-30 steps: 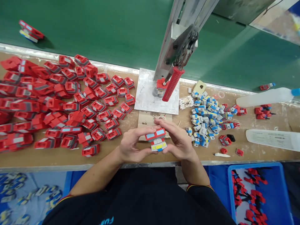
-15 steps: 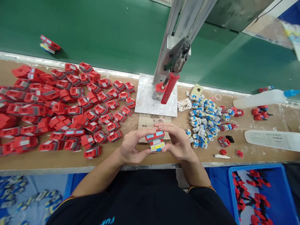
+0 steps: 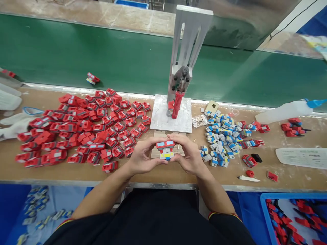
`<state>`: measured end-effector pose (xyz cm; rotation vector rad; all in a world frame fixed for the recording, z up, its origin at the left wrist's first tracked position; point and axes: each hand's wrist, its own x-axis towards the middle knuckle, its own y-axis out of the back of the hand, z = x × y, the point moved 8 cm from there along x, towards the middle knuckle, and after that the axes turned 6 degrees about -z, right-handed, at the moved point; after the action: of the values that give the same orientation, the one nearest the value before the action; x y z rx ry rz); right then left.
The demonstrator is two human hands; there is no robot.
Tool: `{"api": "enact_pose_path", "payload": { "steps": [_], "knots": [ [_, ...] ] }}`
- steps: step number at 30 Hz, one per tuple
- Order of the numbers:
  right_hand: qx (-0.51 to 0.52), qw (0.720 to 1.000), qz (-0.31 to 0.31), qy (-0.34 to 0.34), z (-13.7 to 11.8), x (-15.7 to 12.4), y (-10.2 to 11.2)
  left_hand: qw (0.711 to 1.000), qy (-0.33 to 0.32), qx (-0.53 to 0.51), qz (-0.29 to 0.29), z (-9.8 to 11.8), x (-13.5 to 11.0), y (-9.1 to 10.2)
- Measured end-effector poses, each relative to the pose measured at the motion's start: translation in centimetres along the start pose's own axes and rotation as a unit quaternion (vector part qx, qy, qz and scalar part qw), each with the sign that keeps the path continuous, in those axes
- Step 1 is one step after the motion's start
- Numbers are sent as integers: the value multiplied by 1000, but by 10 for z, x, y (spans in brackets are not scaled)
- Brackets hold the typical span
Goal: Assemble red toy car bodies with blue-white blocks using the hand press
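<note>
Both hands hold one small toy piece [image 3: 165, 149] above the near edge of the brown workbench [image 3: 153, 172]. It has a red top with light-blue panels and a grey, yellow and blue lower part. My left hand [image 3: 141, 157] pinches its left side with curled fingers. My right hand [image 3: 188, 153] grips its right side, fingers arched over the top. Directly behind the hands stands a small lever press [image 3: 182, 73] with a red ribbed handle [image 3: 176, 104] on a pale base plate [image 3: 163, 119].
A large heap of red toy shells [image 3: 84, 129] covers the bench to the left. A pile of small grey-and-blue parts [image 3: 221, 136] lies to the right. A green conveyor belt [image 3: 114, 61] carries one toy piece [image 3: 92, 78]. A blue bin [image 3: 268, 211] sits lower right.
My view has tilted up, showing more of the belt and press. The hands keep the same two-handed grip on the toy piece. The piece on the belt has travelled to the right.
</note>
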<state>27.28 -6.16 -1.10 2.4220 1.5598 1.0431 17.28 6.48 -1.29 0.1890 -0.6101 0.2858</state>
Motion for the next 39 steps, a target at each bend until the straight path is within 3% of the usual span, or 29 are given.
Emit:
{"api": "enact_pose_path", "payload": {
  "steps": [7, 12, 20, 26, 28, 30, 34, 36, 39],
  "knots": [
    [39, 999, 33, 7, 5, -4, 7, 999, 28, 0, 18, 1, 1, -13],
    [98, 995, 6, -5, -6, -7, 11, 998, -15, 2, 62, 22, 9, -16],
    [78, 996, 32, -3, -29, -15, 9, 996, -62, 39, 53, 45, 3, -16],
    [113, 992, 39, -28, -13, -13, 2, 996, -41, 20, 70, 30, -2, -13],
    [103, 994, 12, -39, -4, -10, 9, 999, -7, 10, 30, 22, 4, -3],
    [62, 997, -2, -45, 4, -5, 27, 996, 43, 49, -53, 16, 14, 13],
    [-44, 998, -14, -50, 20, 17, 62, 948, 128, 215, -199, -11, 43, 57],
    [-74, 994, -64, -56, 30, 33, 59, 921, 134, 253, -264, -35, 61, 65],
    [-57, 989, -120, -69, 46, 53, 46, 886, 152, 285, -332, -81, 83, 59]
  ]
}}
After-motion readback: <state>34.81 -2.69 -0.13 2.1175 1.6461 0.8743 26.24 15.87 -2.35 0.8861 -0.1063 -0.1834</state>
